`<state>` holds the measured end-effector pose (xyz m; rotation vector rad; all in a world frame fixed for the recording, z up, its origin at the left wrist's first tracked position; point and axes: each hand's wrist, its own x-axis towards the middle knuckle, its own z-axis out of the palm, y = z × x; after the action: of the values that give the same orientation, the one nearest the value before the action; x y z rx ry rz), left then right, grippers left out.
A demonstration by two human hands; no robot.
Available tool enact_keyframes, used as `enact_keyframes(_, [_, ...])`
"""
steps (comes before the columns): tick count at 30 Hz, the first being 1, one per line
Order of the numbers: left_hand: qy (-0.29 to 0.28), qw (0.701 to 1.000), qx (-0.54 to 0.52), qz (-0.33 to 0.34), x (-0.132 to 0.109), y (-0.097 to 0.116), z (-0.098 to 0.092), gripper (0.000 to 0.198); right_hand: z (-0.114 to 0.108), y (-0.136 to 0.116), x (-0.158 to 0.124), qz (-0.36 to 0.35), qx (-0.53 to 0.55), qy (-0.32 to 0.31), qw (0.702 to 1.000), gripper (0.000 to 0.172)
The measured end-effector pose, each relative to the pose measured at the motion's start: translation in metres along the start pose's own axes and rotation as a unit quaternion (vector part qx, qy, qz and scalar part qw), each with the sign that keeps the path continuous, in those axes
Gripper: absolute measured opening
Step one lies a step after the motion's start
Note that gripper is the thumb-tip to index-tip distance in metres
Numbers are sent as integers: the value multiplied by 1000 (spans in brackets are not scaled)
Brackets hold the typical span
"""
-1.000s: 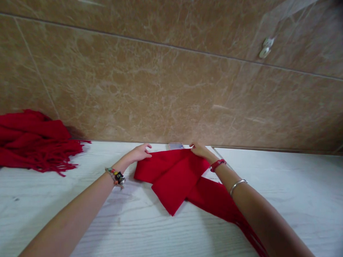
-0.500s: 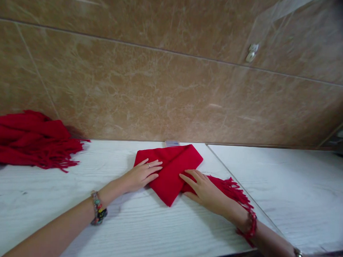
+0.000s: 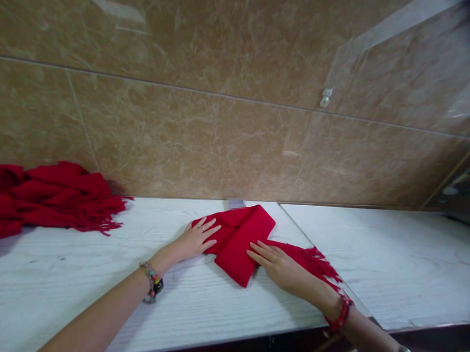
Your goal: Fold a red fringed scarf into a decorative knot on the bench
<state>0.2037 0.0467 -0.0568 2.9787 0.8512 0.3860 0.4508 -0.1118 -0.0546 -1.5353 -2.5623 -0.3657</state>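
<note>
A red fringed scarf [image 3: 238,250] lies folded on the white wood-grain counter, one flap pointing toward the front edge. My left hand [image 3: 194,240] rests with spread fingers on its left part; a ring and a beaded bracelet show. On the right part lies my right hand [image 3: 280,265], palm down, fingers stretched out and a red bracelet at the wrist. The scarf's fringed end [image 3: 317,261] runs out to the right behind the right hand and forearm.
A second red fringed scarf [image 3: 64,195] lies heaped at the far left. Brown marble tiles [image 3: 220,144] rise behind the counter [image 3: 100,279]. A small pale label-like item [image 3: 235,203] sits at the wall, and a dark object [image 3: 463,197] stands at the far right.
The folded scarf's lower flap has shifted right and its left part looks narrower. My left hand stays on it, turned slightly. The view has tilted up a little.
</note>
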Motion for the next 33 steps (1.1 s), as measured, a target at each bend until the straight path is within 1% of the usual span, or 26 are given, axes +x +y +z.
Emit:
enact_keyframes(2, [-16, 1000, -16, 1, -1, 3, -1, 42, -2, 0, -6, 17, 33, -24, 999, 49])
enact_keyframes(3, [-11, 1000, -19, 9, -1, 4, -2, 40, -5, 0, -8, 22, 54, -35, 998, 47])
enact_keyframes(5, [10, 999, -27, 29, 1, 4, -3, 36, -14, 0, -7, 37, 96, -43, 994, 43])
enact_keyframes(7, [46, 997, -61, 17, 5, 0, -4, 36, -25, -2, 0, 62, 123, -21, 990, 44])
enact_keyframes(8, [71, 992, -98, -17, 7, -3, -3, 37, -28, -5, 6, 71, 127, -3, 989, 45])
enact_keyframes(9, [98, 982, -145, -66, 9, -8, -3, 38, -30, -8, 15, 72, 126, 13, 989, 46])
enact_keyframes(10, [121, 966, -191, -122, 11, -14, -2, 39, -31, -11, 26, 65, 121, 24, 990, 46])
enact_keyframes(11, [134, 948, -232, -172, 12, -21, -1, 41, -29, -15, 38, 52, 114, 28, 992, 46])
enact_keyframes(12, [134, 932, -263, -211, 12, -27, 0, 42, -27, -19, 51, 41, 105, 25, 993, 46])
enact_keyframes(13, [123, 922, -281, -234, 12, -33, 0, 43, -24, -22, 65, 41, 98, 18, 994, 44])
enact_keyframes(15, [95, 914, -318, -235, 9, -41, -1, 46, -17, -25, 90, 72, 88, -5, 994, 39])
enact_keyframes(17, [79, 894, -384, -216, 7, -43, -3, 49, -14, -24, 110, 111, 78, -30, 990, 37])
enact_keyframes(19, [74, 872, -444, -192, 5, -42, -5, 48, -15, -17, 123, 131, 84, -73, 985, 37])
enact_keyframes(20, [73, 866, -459, -184, 5, -41, -6, 46, -17, -13, 128, 133, 93, -100, 982, 37])
enact_keyframes(21, [69, 866, -462, -177, 5, -39, -6, 43, -19, -8, 132, 129, 105, -129, 978, 35])
enact_keyframes(23, [55, 874, -453, -167, 6, -37, -6, 39, -25, -1, 136, 99, 126, -196, 967, 32])
enact_keyframes(24, [45, 882, -440, -163, 6, -36, -6, 37, -27, 1, 137, 78, 128, -226, 963, 31])
enact_keyframes(26, [29, 900, -405, -160, 6, -35, -5, 34, -29, 0, 137, 45, 114, -264, 957, 29])
enact_keyframes(27, [25, 907, -388, -161, 6, -35, -4, 33, -29, -2, 136, 40, 100, -269, 957, 27])
enact_keyframes(29, [24, 916, -363, -169, 5, -36, -3, 31, -27, -9, 131, 51, 68, -250, 965, 25])
enact_keyframes(31, [31, 926, -327, -185, 5, -36, -4, 31, -24, -16, 126, 59, 54, -227, 971, 28])
enact_keyframes(33, [41, 937, -279, -204, 7, -35, -7, 35, -21, -17, 122, 46, 59, -216, 974, 31])
